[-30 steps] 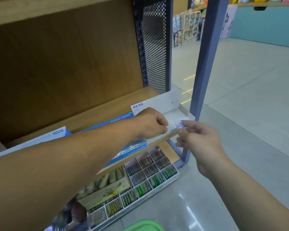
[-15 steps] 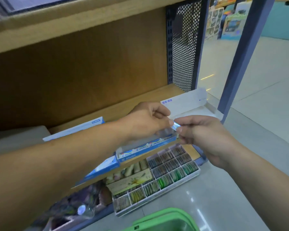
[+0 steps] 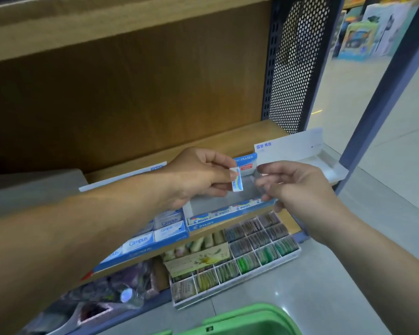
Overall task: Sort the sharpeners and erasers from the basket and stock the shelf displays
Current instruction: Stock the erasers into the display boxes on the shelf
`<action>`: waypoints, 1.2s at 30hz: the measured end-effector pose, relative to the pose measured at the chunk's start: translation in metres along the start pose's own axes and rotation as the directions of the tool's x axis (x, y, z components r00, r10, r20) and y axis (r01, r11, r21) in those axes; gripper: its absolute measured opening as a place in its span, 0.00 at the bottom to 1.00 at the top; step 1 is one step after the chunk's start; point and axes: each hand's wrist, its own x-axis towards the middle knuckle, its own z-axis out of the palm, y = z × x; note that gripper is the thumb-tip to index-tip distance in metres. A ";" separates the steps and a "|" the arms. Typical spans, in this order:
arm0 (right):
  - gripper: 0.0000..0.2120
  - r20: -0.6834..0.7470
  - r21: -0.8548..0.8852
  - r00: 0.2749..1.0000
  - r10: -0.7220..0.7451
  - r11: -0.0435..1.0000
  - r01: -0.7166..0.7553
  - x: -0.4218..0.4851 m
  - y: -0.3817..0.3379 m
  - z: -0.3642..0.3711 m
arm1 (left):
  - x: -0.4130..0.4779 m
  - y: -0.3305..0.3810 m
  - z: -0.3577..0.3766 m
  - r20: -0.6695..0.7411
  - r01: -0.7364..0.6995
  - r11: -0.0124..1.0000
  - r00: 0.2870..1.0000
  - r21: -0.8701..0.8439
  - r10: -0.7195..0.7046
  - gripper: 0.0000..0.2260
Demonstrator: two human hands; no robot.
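One small eraser [image 3: 237, 182], white with a blue sleeve, is pinched between the thumb and fingertips of the left hand [image 3: 203, 180]. That grip is closed on the eraser's left edge, leaving most of the sleeve showing. The eraser hangs in the air just above the open Pilot display box [image 3: 230, 210] on the shelf [image 3: 228, 140], whose grey floor is bare behind a front row of erasers. The eraser's long axis stands nearly upright, tipped a little, while the row in the box lies lengthwise from left to right, so the coming move probably turns on a quarter twist as the left hand lowers it. The box lies below the grip and slightly nearer. The right hand [image 3: 298, 187] hovers just right of the eraser, apart from it, with its fingers curled; whether its grip holds anything I cannot tell. The green basket [image 3: 240, 319] sits on the floor, nearest of all
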 end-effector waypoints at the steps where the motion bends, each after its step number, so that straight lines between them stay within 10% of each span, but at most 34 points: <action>1: 0.13 -0.048 -0.068 0.998 -0.028 0.997 0.025 0.002 0.003 -0.005 | 0.001 -0.002 0.002 0.005 0.003 1.000 1.000 -0.004 -0.003 0.10; 7: 0.19 -0.020 -0.470 0.997 -0.072 0.881 0.054 0.005 0.020 -0.018 | 0.018 -0.004 0.021 0.061 -0.067 0.983 0.997 0.174 0.057 0.14; 13: 0.16 0.009 -0.391 0.999 -0.034 0.920 0.035 0.004 0.029 -0.019 | 0.028 -0.012 0.032 0.108 -0.080 0.973 0.993 0.216 0.057 0.13; 22: 0.14 -0.006 -0.441 0.998 -0.057 0.896 0.048 0.010 0.039 -0.019 | 0.033 -0.030 0.050 -0.223 -0.073 0.941 0.963 0.331 0.154 0.07; 36: 0.20 -0.046 -0.511 0.997 -0.063 0.859 0.031 0.010 0.051 -0.014 | 0.030 -0.040 0.036 -0.059 -0.020 0.909 0.997 0.417 0.049 0.13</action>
